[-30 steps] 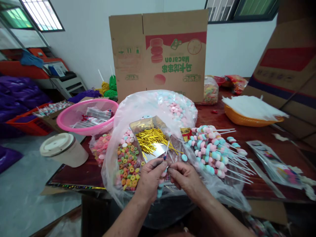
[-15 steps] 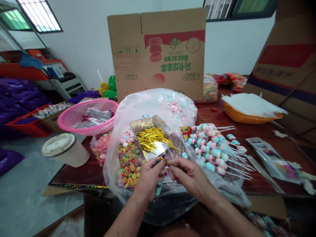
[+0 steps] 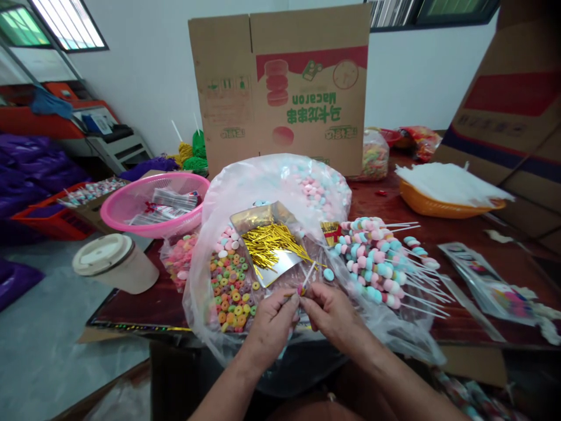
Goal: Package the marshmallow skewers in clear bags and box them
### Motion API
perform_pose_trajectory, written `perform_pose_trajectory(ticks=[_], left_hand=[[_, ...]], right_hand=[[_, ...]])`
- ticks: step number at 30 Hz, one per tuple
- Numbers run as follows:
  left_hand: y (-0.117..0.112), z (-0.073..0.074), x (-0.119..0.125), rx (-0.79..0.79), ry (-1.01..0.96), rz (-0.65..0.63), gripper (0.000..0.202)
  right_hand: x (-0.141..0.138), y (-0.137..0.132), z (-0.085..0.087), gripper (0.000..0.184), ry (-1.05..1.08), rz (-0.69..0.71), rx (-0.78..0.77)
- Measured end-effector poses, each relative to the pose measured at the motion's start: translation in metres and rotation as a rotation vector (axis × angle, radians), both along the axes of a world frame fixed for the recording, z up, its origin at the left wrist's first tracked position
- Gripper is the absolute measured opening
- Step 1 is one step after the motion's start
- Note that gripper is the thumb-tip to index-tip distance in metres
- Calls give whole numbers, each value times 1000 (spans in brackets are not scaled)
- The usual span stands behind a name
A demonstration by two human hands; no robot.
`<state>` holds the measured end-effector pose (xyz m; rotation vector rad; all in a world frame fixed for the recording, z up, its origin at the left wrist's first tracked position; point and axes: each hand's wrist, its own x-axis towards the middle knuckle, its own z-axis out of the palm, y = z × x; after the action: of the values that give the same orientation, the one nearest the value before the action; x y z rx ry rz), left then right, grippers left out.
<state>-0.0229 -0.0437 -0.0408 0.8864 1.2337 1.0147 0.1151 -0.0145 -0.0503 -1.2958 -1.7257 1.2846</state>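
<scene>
My left hand [image 3: 272,320] is closed around a wrapped candy skewer, most of it hidden by the fingers; its white stick [image 3: 309,273] points up and away. At the gathered neck of the wrapper, my right hand [image 3: 335,310] pinches a gold twist tie [image 3: 301,291]. Just beyond the hands, loose gold twist ties [image 3: 270,241] lie on an opened packet. Left of them are ring-shaped candies [image 3: 230,289] in a large clear plastic bag [image 3: 245,172]. Pink, blue and white marshmallow skewers [image 3: 377,263] are piled to the right.
A pink basket [image 3: 111,213] with flat packets and a lidded cup [image 3: 118,263] stand at left. Behind rises a cardboard box [image 3: 280,93]. At right are an orange basket [image 3: 442,204] with white sheets, a ruler [image 3: 473,307] and printed bags [image 3: 486,286].
The twist tie, stretched between my fingers earlier, is now against the wrapper's neck. The white stick has tilted to the right, and both hands have drawn closer together.
</scene>
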Motion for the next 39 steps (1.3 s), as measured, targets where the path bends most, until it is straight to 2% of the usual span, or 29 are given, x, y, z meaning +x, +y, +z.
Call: perform_pose_trajectory(ticks=[1,3,7,9,10,12,15,17,21,23,25,27,29,30,31,32,33,35,36,37,39], left_hand=[[0,-2,0,-24,-44,9,33],[0,-4,-3,-97,-169,-33,33],[-2,-6,-8,-270,-420,-235,34],[-4,-5,-8,-247,-494,-269,37],[-4,-3,-7,-223,-515,-247,42],[-5,-1,-3,-199,-538,-130,59],[-6,2,3,-178,-532,65,70],[-7,4,7,-124,-494,108,65],[-8,5,12,-40,-365,82,39],[-8,4,12,-4,-255,59,29],[-9,3,11,99,-92,31,25],[-10,2,8,308,100,19,22],[-9,3,5,516,265,71,19],[-8,3,4,554,308,147,21],[-6,5,3,514,304,230,28],[-4,8,2,404,247,287,35],[-2,13,1,255,139,298,41],[3,26,-5,-15,-174,183,48],[5,34,-9,-70,-335,104,50],[6,43,-16,-67,-472,52,54],[5,56,-29,74,-575,63,57]], right_hand=[[2,-2,2,20,-5,-18,9],[8,-5,11,21,12,58,27],[22,-8,42,23,78,496,187],[25,-6,49,23,105,596,127],[25,-5,48,22,107,578,71],[23,-5,41,23,71,418,37],[16,-10,27,27,-14,170,182],[14,-15,23,22,-38,148,278],[18,-18,23,14,-155,190,428],[19,-18,20,15,-255,151,551],[18,-19,16,15,-271,96,628],[16,-21,15,15,-140,74,548],[14,-23,20,16,90,77,342],[13,-24,24,17,203,68,259],[13,-25,29,17,280,52,221],[13,-27,34,16,311,46,253],[14,-28,38,14,291,55,352],[15,-32,41,10,131,142,642],[16,-33,40,9,19,208,742],[16,-34,37,9,-84,272,783],[18,-33,28,9,-230,311,714]])
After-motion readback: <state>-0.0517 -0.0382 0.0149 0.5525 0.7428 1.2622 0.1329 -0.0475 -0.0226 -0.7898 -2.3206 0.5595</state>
